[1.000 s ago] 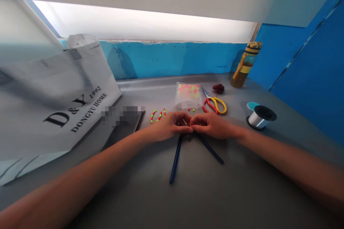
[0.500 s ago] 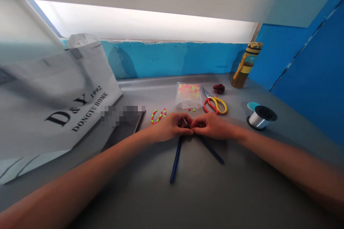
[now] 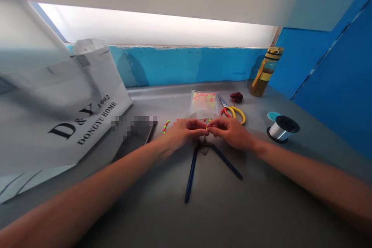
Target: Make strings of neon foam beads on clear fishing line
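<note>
My left hand [image 3: 186,132] and my right hand [image 3: 232,131] meet fingertip to fingertip above the grey table. A tiny yellow bead [image 3: 207,128] shows between their pinched fingers. Whether the left fingers grip it too, or a thread, is too small to tell. Below the hands lie blue-handled pliers [image 3: 190,176], handles spread towards me. Red and yellow-green beads in a curved row [image 3: 166,126] lie left of my left hand, partly covered by it. Just behind the hands are a clear bag of beads [image 3: 204,102] and a loose red bead [image 3: 204,120].
Red-and-yellow scissors [image 3: 238,114], a dark red bundle [image 3: 236,97] and a bottle [image 3: 264,73] stand or lie behind to the right. A wire spool [image 3: 283,128] is at the right, beside a teal disc [image 3: 273,116]. A large white bag [image 3: 64,104] and a dark flat object [image 3: 132,143] occupy the left.
Both hands have moved slightly up, away from the pliers, uncovering their head. The yellow bead now shows between the fingertips. My left hand covers more of the bead row.
</note>
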Motion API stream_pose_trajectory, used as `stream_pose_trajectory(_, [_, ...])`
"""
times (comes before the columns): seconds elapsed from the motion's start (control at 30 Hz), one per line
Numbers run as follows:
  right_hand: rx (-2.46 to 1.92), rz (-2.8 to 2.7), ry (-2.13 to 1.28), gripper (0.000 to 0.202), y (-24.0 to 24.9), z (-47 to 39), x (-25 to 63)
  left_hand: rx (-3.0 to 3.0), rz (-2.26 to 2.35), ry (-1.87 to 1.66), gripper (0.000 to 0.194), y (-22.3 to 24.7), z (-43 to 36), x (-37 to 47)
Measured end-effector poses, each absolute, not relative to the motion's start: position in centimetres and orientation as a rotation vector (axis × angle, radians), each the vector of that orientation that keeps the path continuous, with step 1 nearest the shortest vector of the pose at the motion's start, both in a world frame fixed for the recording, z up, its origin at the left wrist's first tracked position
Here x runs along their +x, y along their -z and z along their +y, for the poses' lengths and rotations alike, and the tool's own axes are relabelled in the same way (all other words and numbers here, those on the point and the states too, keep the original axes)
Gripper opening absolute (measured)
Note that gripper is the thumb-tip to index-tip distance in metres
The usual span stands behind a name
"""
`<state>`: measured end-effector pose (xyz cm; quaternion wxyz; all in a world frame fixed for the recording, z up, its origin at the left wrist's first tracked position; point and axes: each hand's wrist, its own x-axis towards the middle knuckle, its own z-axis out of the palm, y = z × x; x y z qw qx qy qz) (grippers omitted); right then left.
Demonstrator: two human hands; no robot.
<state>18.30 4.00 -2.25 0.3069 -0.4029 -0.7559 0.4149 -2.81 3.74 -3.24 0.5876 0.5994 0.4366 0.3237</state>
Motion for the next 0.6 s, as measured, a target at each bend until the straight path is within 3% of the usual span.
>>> stream_pose_trajectory(0.37, [-0.978, -1.975, -1.137, 0.039, 2.28, 3.27, 18.17, 1.181, 1.079, -0.878, 0.031, 2.71, 3.94, -2.77])
stream_pose_trajectory(0.6, [-0.996, -2.033, -1.103, 0.04, 2.18, 3.32, 18.1, 1.117, 1.045, -0.893, 0.023, 2.78, 4.08, -2.78])
